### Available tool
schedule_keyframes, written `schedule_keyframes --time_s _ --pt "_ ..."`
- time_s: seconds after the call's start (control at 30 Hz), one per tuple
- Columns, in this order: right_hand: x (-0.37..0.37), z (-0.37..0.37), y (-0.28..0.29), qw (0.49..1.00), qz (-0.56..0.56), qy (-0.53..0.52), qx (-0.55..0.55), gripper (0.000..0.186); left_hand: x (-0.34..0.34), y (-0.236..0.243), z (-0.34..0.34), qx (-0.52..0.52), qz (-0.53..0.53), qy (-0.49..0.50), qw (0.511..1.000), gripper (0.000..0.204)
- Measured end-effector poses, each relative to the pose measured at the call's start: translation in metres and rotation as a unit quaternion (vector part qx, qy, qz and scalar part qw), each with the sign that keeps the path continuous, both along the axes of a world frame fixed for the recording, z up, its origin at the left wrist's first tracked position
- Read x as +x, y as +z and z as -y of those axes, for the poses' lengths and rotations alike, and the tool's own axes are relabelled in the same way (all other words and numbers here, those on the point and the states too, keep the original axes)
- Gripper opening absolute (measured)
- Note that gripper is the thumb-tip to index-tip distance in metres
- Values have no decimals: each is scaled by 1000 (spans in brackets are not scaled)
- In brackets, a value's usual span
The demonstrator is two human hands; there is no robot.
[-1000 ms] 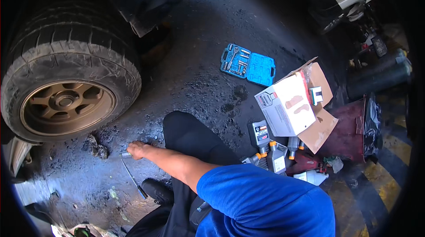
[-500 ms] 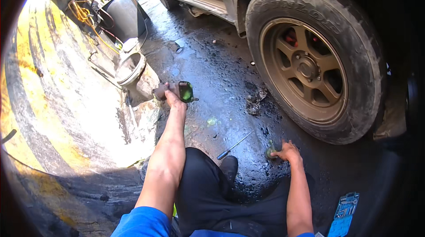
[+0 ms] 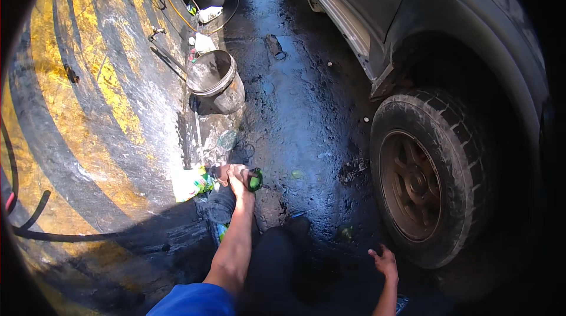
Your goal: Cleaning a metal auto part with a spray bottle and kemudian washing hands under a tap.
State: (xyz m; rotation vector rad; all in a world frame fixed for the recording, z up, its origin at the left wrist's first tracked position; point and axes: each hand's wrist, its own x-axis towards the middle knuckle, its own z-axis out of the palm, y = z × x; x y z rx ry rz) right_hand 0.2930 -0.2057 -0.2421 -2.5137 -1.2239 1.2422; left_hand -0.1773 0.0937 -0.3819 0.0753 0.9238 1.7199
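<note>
My left hand [image 3: 237, 178] is wrapped round a brownish tube-like piece [image 3: 222, 173] with a dark rim and a green-tinted end [image 3: 254, 179]; its exact kind I cannot make out. It is held above the wet floor. My right hand [image 3: 385, 262] has its fingers apart and is empty, between my knee and the car wheel [image 3: 417, 180]. A small greenish object [image 3: 345, 233] lies on the floor left of that hand, not touching it. A thin screwdriver [image 3: 312, 208] lies on the floor ahead of my feet, partly in shade.
A dirty bucket [image 3: 233, 95] stands by the yellow-and-black striped wall [image 3: 112, 97]. A green-and-white package [image 3: 191, 183] lies beside my left hand. The car's side step [image 3: 330, 12] runs along the right, and dark rags [image 3: 354, 169] lie near the tyre.
My view has shifted, showing the bucket upright and more of the car. My right hand has come away from the greenish object, fingers now spread. My left hand still grips the tube-like piece.
</note>
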Motion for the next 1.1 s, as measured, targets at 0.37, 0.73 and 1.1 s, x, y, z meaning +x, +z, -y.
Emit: schedule_keyframes --time_s 0.37,0.73,1.1 --pt "10 -57 178 989 -23 -5 -146 58 -155 214 95 -207 0 203 957 45" --pt "55 -289 152 979 -155 -73 -108 36 -172 293 31 -131 70 338 929 53" --pt "37 -667 179 977 -162 8 -141 32 -99 357 -115 -72 -67 538 837 34"
